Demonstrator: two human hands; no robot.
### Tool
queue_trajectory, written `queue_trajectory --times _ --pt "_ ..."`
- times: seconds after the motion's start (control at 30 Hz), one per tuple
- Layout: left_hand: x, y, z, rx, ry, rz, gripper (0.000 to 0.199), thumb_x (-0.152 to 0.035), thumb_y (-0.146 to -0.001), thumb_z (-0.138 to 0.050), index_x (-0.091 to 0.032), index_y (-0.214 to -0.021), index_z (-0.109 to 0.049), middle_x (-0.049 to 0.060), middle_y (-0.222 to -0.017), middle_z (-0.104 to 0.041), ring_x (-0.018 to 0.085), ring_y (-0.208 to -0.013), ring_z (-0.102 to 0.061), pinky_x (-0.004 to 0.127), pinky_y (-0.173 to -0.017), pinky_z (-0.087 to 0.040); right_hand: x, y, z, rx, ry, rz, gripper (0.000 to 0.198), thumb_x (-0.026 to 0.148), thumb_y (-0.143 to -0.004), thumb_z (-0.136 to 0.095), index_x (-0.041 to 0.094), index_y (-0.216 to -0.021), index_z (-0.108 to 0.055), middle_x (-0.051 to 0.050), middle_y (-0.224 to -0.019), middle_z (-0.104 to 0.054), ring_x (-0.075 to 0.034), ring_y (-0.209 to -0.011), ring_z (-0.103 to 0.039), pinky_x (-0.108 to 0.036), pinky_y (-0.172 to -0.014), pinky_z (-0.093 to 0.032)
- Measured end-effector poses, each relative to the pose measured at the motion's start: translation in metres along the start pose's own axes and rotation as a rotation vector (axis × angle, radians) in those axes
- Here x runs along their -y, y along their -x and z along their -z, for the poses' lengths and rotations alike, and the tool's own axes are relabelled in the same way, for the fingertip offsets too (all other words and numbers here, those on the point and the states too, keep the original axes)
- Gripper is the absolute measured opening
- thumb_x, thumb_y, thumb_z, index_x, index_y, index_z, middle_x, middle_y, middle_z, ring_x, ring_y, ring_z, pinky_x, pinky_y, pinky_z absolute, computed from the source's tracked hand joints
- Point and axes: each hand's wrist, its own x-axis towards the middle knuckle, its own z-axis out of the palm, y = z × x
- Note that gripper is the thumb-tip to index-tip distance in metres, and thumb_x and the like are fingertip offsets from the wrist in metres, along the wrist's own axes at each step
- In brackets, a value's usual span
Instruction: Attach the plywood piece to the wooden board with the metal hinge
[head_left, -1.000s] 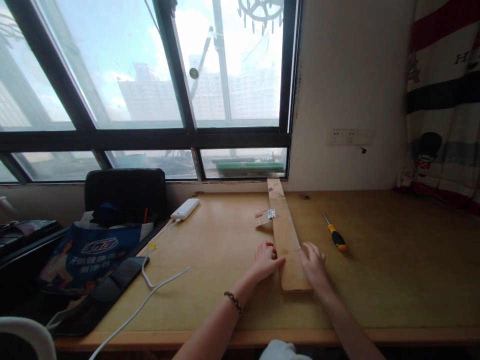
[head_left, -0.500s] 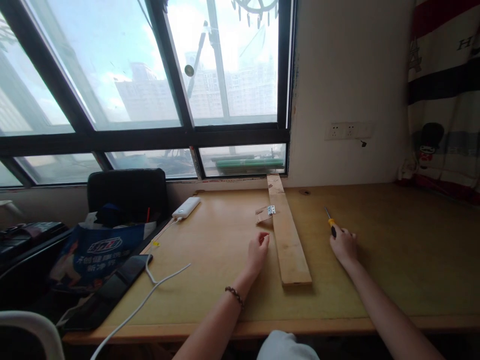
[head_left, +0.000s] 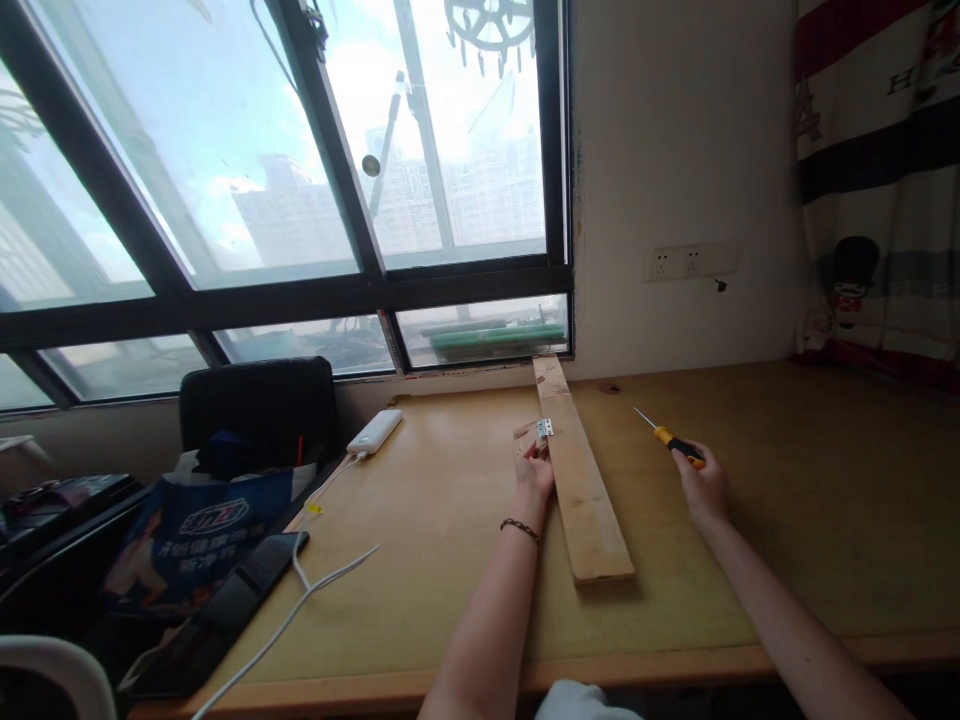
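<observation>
A long pale wooden board (head_left: 589, 500) lies on the table, its far end at the window sill. On the board's left edge sits a small metal hinge (head_left: 544, 428), with a brown flat piece (head_left: 525, 432) beneath and beside it. My left hand (head_left: 534, 472) is against the board's left edge just below the hinge, fingers curled at the brown piece; what lies between them is hidden. To the right of the board, my right hand (head_left: 705, 482) is closed on the handle of a yellow and black screwdriver (head_left: 670, 442), its shaft pointing up and left, away from the board.
A white power bank (head_left: 376, 432) with a white cable (head_left: 300, 600) lies on the left of the table (head_left: 420, 560). Beyond the left edge are a black chair (head_left: 255, 410) and a blue bag (head_left: 217, 530). Wall sockets (head_left: 675, 262) and a curtain (head_left: 862, 200) are behind.
My left hand has moved forward and right to the hinge and brown piece. My right hand has lifted slightly, and more of the screwdriver handle shows. The view has shifted a little.
</observation>
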Motion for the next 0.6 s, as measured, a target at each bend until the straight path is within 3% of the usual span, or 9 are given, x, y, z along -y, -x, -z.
queue_trajectory --times 0.13,0.27,0.43,0.6 --pt "0.001 -0.007 0.001 0.038 -0.017 0.004 0.015 -0.026 -0.076 -0.047 -0.014 -0.078 -0.057 0.008 -0.079 -0.063 0.018 -0.082 -0.06 0.036 -0.082 -0.048 0.023 -0.01 -0.011 0.003 -0.336 -0.115 0.047 0.047 -0.057 -0.062 0.014 -0.09 -0.058 0.0 -0.065 -0.058 -0.012 -0.053 -0.051 -0.024 -0.049 -0.041" --pt "0.004 -0.011 0.001 0.047 0.101 0.046 0.017 -0.026 -0.078 -0.047 -0.014 -0.08 -0.058 0.007 -0.078 -0.064 0.018 -0.083 -0.061 0.036 -0.083 -0.047 0.074 -0.034 -0.044 0.085 -0.47 -0.123 0.038 0.052 -0.062 -0.057 0.014 -0.07 -0.054 0.003 -0.047 -0.051 -0.01 -0.038 -0.043 -0.022 -0.036 -0.032" --pt "0.002 -0.01 -0.003 0.043 0.158 0.085 0.02 -0.027 -0.08 -0.046 -0.014 -0.077 -0.061 0.008 -0.076 -0.065 0.021 -0.085 -0.062 0.038 -0.084 -0.046 0.153 -0.042 -0.095 0.036 -0.278 0.128 0.046 0.06 -0.069 -0.046 0.016 -0.059 -0.052 0.003 -0.041 -0.045 -0.013 -0.039 -0.045 -0.023 -0.039 -0.032" --pt "0.004 -0.015 -0.005 0.049 0.124 0.079 0.02 -0.027 -0.078 -0.049 -0.012 -0.075 -0.062 0.009 -0.073 -0.066 0.023 -0.085 -0.062 0.039 -0.084 -0.045 0.181 -0.021 -0.12 -0.006 0.156 0.489 0.052 0.061 -0.075 -0.035 0.015 -0.064 -0.057 -0.005 -0.05 -0.056 -0.019 -0.052 -0.056 -0.025 -0.05 -0.033"
